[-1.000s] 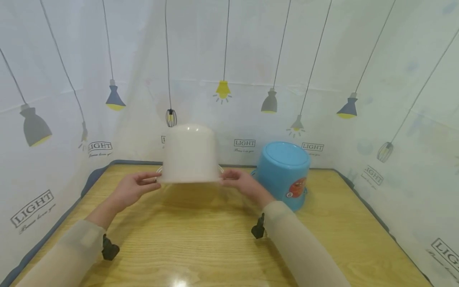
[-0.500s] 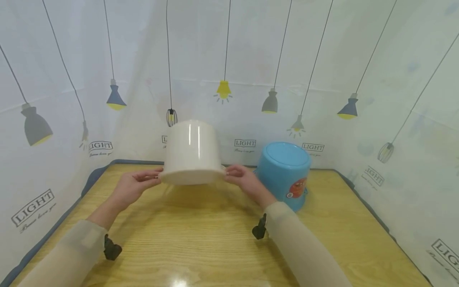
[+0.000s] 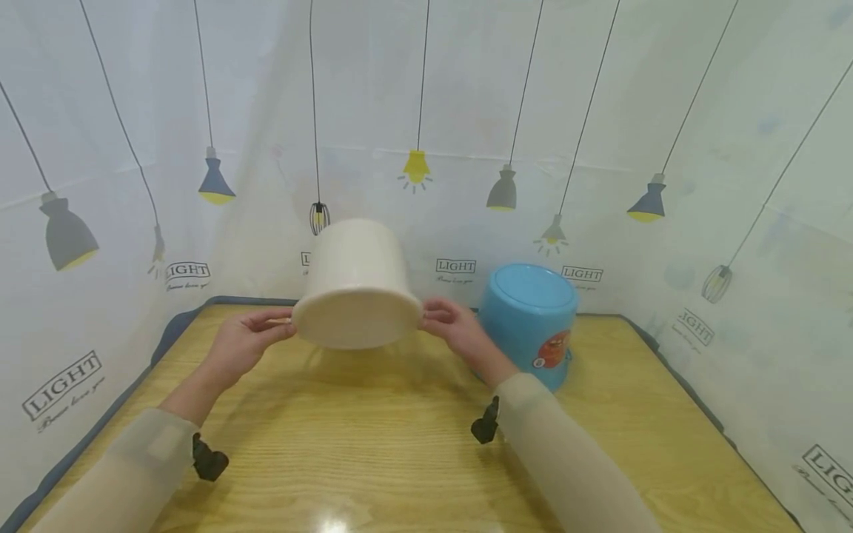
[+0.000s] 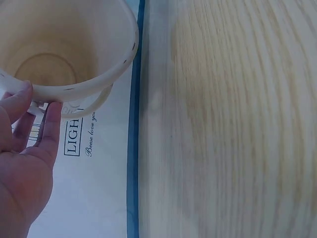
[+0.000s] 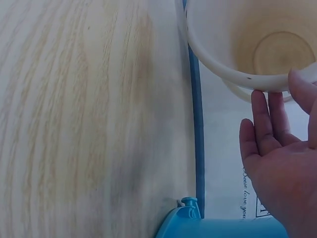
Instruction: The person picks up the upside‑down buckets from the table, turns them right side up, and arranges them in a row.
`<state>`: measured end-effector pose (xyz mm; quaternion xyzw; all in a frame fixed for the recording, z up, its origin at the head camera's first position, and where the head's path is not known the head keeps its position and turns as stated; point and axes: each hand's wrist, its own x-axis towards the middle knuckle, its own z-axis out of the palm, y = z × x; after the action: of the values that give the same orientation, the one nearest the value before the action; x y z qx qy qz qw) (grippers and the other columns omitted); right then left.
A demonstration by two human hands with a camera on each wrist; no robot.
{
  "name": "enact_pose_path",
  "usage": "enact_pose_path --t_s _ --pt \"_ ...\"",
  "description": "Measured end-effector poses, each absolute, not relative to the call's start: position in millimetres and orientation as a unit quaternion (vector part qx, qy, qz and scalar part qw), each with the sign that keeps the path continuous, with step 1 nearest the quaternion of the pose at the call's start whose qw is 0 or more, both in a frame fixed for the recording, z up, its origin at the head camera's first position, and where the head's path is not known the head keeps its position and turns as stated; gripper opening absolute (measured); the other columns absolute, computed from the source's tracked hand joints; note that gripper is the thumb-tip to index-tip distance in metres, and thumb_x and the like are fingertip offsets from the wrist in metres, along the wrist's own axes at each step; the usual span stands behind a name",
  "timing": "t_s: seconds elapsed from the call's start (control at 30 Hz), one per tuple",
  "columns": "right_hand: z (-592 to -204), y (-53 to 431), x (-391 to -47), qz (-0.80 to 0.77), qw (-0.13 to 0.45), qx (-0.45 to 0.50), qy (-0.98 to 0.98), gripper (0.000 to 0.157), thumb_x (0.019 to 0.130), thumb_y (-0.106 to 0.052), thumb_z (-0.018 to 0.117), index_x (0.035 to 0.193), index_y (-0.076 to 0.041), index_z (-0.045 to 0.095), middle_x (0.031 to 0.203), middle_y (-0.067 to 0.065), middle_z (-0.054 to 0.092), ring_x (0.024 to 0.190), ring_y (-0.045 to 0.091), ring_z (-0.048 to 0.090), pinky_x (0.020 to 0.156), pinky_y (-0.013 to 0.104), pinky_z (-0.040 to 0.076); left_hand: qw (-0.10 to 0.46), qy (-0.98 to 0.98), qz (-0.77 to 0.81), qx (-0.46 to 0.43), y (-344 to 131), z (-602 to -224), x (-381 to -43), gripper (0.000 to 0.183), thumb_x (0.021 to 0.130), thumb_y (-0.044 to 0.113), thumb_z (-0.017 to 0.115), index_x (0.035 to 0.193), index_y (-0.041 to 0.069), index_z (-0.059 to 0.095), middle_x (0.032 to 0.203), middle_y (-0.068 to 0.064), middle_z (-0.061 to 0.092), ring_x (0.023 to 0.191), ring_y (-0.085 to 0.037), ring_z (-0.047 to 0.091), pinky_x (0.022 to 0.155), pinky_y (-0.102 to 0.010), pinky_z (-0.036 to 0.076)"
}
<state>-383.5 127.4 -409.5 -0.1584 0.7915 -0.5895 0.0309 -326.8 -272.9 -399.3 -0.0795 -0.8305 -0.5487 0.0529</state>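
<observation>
Held white bucket (image 3: 356, 285) upside-down above table (image 3: 400, 444), mouth tipped twd camera, axis ~upright, betw. left hand (image 3: 246, 344) & right hand (image 3: 456, 333), both pinching rim, equally near.

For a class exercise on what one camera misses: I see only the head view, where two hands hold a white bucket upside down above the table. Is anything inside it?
Observer: No. The left wrist view looks straight into the white bucket, and it is empty.
Operator: How does the left hand take it?
Observer: The left hand pinches the rim with its fingertips, right beside the bucket's thin handle.
Operator: And the right hand?
Observer: The right hand pinches the rim between thumb and fingertips, with its palm facing the wrist camera.
</observation>
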Motion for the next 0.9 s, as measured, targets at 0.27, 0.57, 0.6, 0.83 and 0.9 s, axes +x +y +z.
enact_pose_path --t_s 0.27,0.57,0.6,0.83,0.9 --pt "-403 126 -381 -0.603 0.012 -0.177 0.778 0.037 0.105 -0.017 0.075 0.141 -0.017 0.068 0.141 0.015 0.075 0.135 0.036 0.069 0.122 0.063 0.049 0.054 -0.826 -0.554 -0.086 -270 -392 -322 0.057 0.103 0.035 0.081 0.151 0.009 0.067 0.12 0.005 0.084 0.102 0.008 0.071 0.124 -0.074 0.042" --pt "-391 128 -381 -0.6 -0.007 -0.185 0.778 0.045 0.104 -0.021 0.078 0.147 -0.027 0.068 0.141 0.013 0.076 0.135 0.035 0.07 0.119 0.06 0.054 0.081 -0.8 -0.583 -0.116 -266 -384 -321 0.057 0.106 0.031 0.076 0.156 0.007 0.061 0.112 0.024 0.079 0.101 0.001 0.077 0.111 -0.038 0.062" --pt "-390 128 -381 -0.596 -0.009 -0.186 0.781 0.045 0.104 -0.023 0.078 0.148 -0.028 0.067 0.142 0.012 0.076 0.135 0.034 0.07 0.119 0.06 0.054 0.091 -0.796 -0.586 -0.122 -264 -383 -321 0.055 0.107 0.029 0.075 0.155 0.007 0.061 0.113 0.025 0.078 0.101 0.001 0.077 0.104 -0.03 0.064" --pt "-381 133 -378 -0.58 -0.013 -0.206 0.788 0.054 0.104 -0.024 0.078 0.155 -0.034 0.063 0.141 0.009 0.076 0.136 0.031 0.07 0.12 0.058 0.054 0.125 -0.788 -0.579 -0.167 -263 -377 -322 0.056 0.104 0.016 0.078 0.157 0.011 0.06 0.123 0.032 0.073 0.1 0.004 0.076 0.092 -0.015 0.063" --pt "-378 134 -378 -0.575 -0.011 -0.217 0.789 0.056 0.105 -0.021 0.077 0.156 -0.037 0.062 0.139 0.009 0.077 0.135 0.03 0.071 0.12 0.057 0.055 0.126 -0.792 -0.57 -0.181 -264 -376 -321 0.06 0.103 0.012 0.078 0.16 0.014 0.058 0.126 0.031 0.072 0.1 0.003 0.077 0.092 -0.014 0.062"
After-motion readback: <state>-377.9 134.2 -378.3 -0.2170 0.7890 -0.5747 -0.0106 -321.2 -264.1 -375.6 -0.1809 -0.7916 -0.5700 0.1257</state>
